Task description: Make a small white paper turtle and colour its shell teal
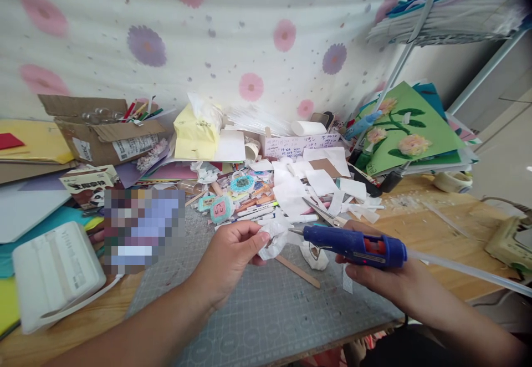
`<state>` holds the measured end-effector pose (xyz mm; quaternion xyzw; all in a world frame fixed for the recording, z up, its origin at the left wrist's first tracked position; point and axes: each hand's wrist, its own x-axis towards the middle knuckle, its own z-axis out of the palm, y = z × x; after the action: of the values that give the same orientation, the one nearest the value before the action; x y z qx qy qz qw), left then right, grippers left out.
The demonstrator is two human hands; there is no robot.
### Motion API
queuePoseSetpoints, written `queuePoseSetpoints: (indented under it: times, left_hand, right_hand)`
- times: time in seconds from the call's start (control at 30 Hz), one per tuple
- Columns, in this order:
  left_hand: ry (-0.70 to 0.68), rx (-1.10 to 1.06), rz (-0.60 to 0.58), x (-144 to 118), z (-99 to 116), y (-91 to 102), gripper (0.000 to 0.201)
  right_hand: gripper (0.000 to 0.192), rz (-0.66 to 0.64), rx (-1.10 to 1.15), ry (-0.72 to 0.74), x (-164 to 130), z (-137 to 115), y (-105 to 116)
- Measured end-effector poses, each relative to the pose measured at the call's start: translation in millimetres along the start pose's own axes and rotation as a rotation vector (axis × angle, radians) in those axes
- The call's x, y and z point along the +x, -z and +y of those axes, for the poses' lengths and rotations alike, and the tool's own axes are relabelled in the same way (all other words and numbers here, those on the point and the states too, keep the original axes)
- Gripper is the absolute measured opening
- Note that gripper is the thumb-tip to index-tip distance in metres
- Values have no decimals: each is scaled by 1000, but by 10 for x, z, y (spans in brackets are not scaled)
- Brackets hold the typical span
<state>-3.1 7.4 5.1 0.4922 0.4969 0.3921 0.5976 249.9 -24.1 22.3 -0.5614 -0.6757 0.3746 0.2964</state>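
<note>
My left hand (236, 250) pinches a crumpled piece of white paper (275, 236) between thumb and fingers, above the mat. In my right hand (380, 281) is a blue hot glue gun (353, 244), held sideways with its nozzle pointing left. The nozzle tip is at the right edge of the white paper; whether it touches, I cannot tell. A clear glue stick (465, 275) sticks out of the gun's rear. Below lie a wooden craft stick (298, 271) and a second crumpled white piece (315, 256), partly behind the gun.
A grey cutting mat (249, 322) covers the table's front. Behind the hands are scissors (322, 210), paper scraps (288, 192) and several markers. A cardboard box (110, 128) and a white device (58, 275) with a cable stand left. Green flower-decorated card (411, 128) leans at right.
</note>
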Motion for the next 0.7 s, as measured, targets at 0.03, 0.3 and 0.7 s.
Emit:
queuePoseSetpoints:
  times: [0.03,0.3,0.7]
  left_hand:
    - [-4,23,2,1,0,0,22]
    - [-72,147,16,6,-11,11,22]
    - [-78,178,27,6,-24,14,23]
  right_hand:
    - [18,-21,1,31,4,-46,7]
    - [7,-2,-169,132,43,-162,-57]
    - [7,34,-212,224,29,-147,-114]
